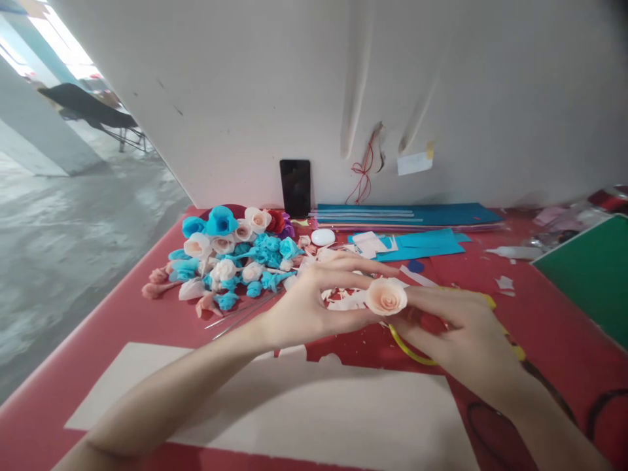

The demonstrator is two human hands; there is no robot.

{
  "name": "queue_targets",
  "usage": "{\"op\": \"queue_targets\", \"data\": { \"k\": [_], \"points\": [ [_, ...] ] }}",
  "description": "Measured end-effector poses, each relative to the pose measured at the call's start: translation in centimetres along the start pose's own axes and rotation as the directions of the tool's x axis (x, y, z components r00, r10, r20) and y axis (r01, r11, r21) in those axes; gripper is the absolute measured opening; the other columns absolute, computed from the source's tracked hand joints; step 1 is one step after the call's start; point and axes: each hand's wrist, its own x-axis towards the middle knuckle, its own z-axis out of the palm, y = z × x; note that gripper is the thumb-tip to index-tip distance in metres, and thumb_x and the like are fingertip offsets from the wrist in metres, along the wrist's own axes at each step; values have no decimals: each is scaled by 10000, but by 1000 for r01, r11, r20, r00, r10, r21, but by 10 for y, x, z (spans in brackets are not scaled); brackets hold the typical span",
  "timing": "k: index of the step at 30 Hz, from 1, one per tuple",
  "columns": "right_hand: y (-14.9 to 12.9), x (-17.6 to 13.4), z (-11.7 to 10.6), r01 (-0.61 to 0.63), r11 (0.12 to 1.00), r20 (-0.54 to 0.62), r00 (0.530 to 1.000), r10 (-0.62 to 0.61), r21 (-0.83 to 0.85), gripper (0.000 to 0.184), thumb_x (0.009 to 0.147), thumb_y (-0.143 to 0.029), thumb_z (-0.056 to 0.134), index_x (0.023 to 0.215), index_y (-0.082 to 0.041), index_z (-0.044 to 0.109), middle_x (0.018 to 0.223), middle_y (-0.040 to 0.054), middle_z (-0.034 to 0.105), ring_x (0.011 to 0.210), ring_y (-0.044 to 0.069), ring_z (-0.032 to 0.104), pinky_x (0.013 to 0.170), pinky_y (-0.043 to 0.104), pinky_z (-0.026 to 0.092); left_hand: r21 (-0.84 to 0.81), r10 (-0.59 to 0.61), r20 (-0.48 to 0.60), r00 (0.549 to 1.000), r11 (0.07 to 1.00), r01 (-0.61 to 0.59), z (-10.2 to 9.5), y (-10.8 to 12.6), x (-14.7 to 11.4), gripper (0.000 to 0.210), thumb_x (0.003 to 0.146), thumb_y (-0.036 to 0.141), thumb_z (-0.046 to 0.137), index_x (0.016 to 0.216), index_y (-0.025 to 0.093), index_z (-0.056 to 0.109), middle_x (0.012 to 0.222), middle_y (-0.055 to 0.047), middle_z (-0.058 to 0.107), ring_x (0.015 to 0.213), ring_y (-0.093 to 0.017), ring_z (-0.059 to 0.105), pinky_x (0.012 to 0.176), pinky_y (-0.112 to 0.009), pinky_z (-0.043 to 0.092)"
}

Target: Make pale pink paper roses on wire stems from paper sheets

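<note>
A cream-peach paper rose (387, 297) with a spiral centre is held up between both hands, above the red table. My left hand (324, 294) reaches in from the left, its fingers and thumb closed on the rose's left edge. From the other side my right hand (456, 320) pinches the flower's right edge. The rose's underside and stem are hidden. Beneath my forearms lies a large cream paper sheet (304, 418) with a cut, scalloped upper edge. Part of a yellow ring-shaped handle (409, 347) shows under my right hand.
Blue, white and pink paper flowers (220, 222) pile up at the left. A black phone (296, 188) leans on the white wall. Blue paper strips (417, 245), paper scraps (343, 299) and a white oval object (322, 237) lie behind my hands. A green board (589, 275) stands right.
</note>
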Motion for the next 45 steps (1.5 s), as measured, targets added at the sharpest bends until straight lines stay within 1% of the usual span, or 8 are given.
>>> {"op": "queue_targets", "data": {
  "k": [7,21,27,29,34,38,40,45],
  "points": [
    [-3,-1,4,94,995,-55,994,-96,-42,173,888,-149,517,733,-172,589,671,-12,591,557,103,523,535,194,421,-4,0,-16,1000,1000,0,2,1,0,164,778,143,671,926,202,706,1119,-59,687,1062,-200,610,965,-373,451],
    [1,0,10,-64,991,109,993,51,119,134,913,-187,496,817,-222,583,691,-61,563,595,91,513,551,151,420,54,-4,-249,969,998,18,11,-5,-2,197,656,209,791,783,155,649,882,-53,697,888,-180,613,865,-330,471],
    [4,0,5,-116,992,133,985,109,48,199,938,-247,469,798,-216,607,732,-17,607,701,142,595,562,201,440,176,-143,-50,988,973,149,-11,7,0,256,745,181,713,978,174,610,976,-14,669,923,-139,601,821,-234,454],
    [7,-1,1,-114,993,108,988,112,10,182,939,-251,483,828,-225,625,770,-17,631,722,150,606,565,205,440,268,-204,-20,979,942,202,-22,13,0,21,823,168,609,815,174,627,830,8,674,792,-118,608,716,-215,454],
    [12,-1,-6,-167,981,154,971,182,-103,180,935,-311,482,927,-241,648,850,-16,657,672,157,599,472,219,385,603,-315,12,949,759,244,-30,15,-5,321,918,284,443,653,161,578,485,43,476,438,-83,418,455,-219,317],
    [13,-2,-8,-197,965,229,945,235,-175,223,919,-355,467,883,-229,647,786,-12,649,631,161,590,469,226,396,813,-258,118,959,579,56,-22,0,-12,448,874,41,329,1300,162,395,1073,-77,632,810,-156,615,580,-224,416],
    [14,-3,-9,-194,961,236,942,239,-199,246,914,-383,465,883,-228,652,801,-6,658,634,171,601,453,232,393,855,-252,219,942,516,-61,-19,-10,-16,359,886,79,370,1231,118,463,1178,-139,587,958,-218,602,647,-266,437],
    [22,-4,-10,-129,957,160,972,174,-259,310,898,-480,487,842,-237,671,778,9,668,594,195,605,607,314,459,760,-255,525,812,570,-312,-16,-20,-30,167,853,61,499,804,146,634,781,-55,675,765,-187,610,725,-299,427]
  ]
}}
